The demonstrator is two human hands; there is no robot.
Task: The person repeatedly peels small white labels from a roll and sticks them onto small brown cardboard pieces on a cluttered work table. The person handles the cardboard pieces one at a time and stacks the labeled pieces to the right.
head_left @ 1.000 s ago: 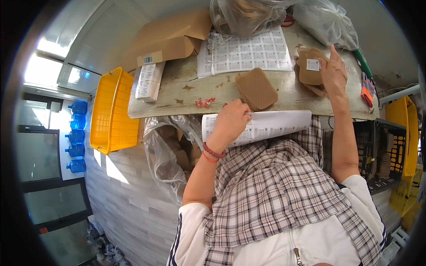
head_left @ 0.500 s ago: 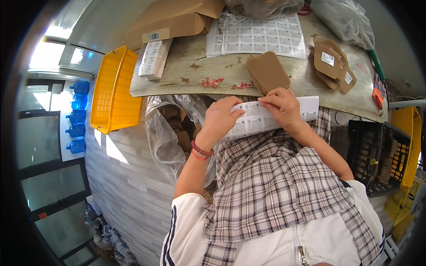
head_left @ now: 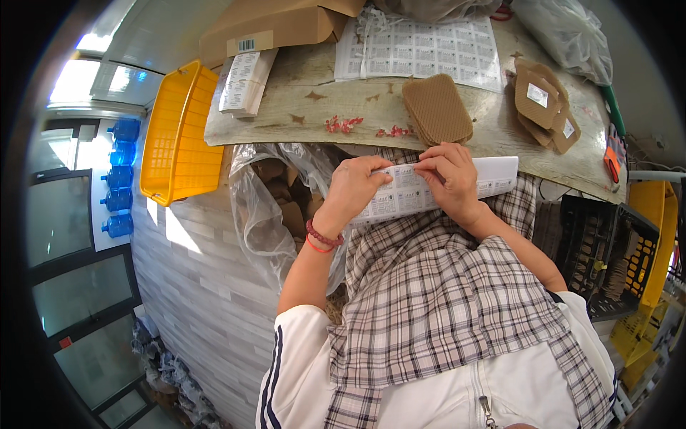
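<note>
Over my checked apron (head_left: 429, 300) I hold a white sheet printed with rows of small labels (head_left: 400, 191), bent back along its upper edge. My left hand (head_left: 350, 187) grips its left part, thumb and forefinger closed at the top edge. Close beside it, my right hand (head_left: 453, 182) is closed too, fingertips pinched on the same edge; whether a single label is between them is too small to tell. Just beyond the right hand lies a stack of brown ribbed cardboard pieces (head_left: 437, 107) with rounded corners. Farther right are similar pieces with white labels on them (head_left: 541, 100).
The worn wooden table (head_left: 286, 132) carries more label sheets (head_left: 421, 53), a bundle of printed slips (head_left: 246, 84), a cardboard box (head_left: 286, 25) and plastic bags (head_left: 564, 39). Below stand a clear bag of cardboard pieces (head_left: 250, 207), a yellow basket (head_left: 179, 136) and a black crate (head_left: 600, 250).
The view has shifted slightly. My right hand's fingers have drawn a little more together at the sheet's upper edge, while my left hand keeps its grip.
</note>
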